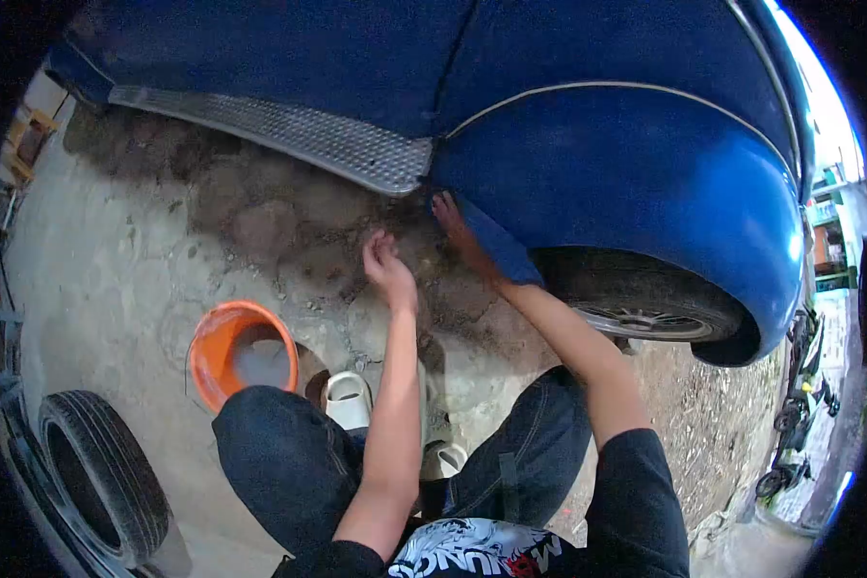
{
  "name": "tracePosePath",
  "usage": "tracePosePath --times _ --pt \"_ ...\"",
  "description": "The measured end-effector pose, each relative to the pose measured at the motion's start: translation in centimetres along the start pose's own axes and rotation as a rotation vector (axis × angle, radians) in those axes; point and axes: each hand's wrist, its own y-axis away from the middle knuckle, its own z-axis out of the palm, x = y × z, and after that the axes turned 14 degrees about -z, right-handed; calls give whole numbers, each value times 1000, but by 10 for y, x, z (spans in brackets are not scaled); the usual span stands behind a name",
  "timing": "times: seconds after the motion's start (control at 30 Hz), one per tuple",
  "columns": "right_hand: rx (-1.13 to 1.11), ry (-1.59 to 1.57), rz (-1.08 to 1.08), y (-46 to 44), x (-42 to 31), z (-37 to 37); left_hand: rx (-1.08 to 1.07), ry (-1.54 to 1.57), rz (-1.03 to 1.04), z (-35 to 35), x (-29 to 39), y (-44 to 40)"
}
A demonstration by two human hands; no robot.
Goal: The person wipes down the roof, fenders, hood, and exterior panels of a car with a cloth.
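Observation:
My right hand reaches to the lower rear corner of the blue fender, by the end of the metal running board. Its fingers look stretched out along the fender's edge; shade dims them, and I see nothing held. My left hand hovers over the ground in front of my knees, its fingers loosely bent and a little apart, with nothing in them. It touches neither the vehicle nor the orange bucket, which holds greyish liquid.
The vehicle's wheel sits under the fender at right. A loose tire leans at lower left. Between my knees is a light sandal. Stained concrete stretches left, and gravelly ground lies right. Parked motorcycles stand far right.

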Motion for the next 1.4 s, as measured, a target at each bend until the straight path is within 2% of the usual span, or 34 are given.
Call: tracePosePath --times 0.1,0.17,0.23,0.3,0.4,0.43,0.53,0.6,0.7,0.87,0.9,0.93,0.97,1.0,1.03,1.13,1.2,1.3,1.4 --pt "-4 76 -46 -2 -3 -14 61 -50 -14 -15 -5 -1" --pt "46 183 22 -15 -41 20 68 -87 -20 -13 4 5" --pt "96 276 -4 -7 -41 34 24 -144 -21 -8 14 7" --pt "146 338 -124 19 -33 38 -45 -137 17 1 21 11" --pt "96 522 -353 91 9 45 -140 -156 63 12 20 11" --pt "41 524 -353 103 20 48 -178 -166 72 20 17 14" --pt "-117 339 -366 125 43 30 -276 -249 133 25 11 24" --pt "-206 8 -398 121 70 -8 -272 -199 81 23 0 23" --pt "-108 -156 -102 81 8 29 -259 -110 28 30 -10 22" --pt "-43 217 110 -2 -58 38 -304 -31 90 25 -19 8" --pt "-61 286 160 -9 -58 32 -254 -218 264 28 7 29" --pt "-91 366 198 -3 -50 33 -221 -68 167 31 -8 3" --pt "-61 205 199 12 -28 28 -196 -124 208 37 -8 -10" --pt "-9 45 198 27 2 10 -205 -115 338 48 5 -4" --pt "55 -136 196 43 24 -6 -157 -115 208 64 31 9" --pt "467 -841 493 108 95 15 -304 -116 297 112 90 58" --pt "543 -678 879 191 169 -8 -464 -167 329 139 118 99" --pt "418 -615 1214 280 239 -21 -765 -196 568 177 144 158" --pt "293 -603 1674 380 268 21 -936 -343 840 214 172 210"
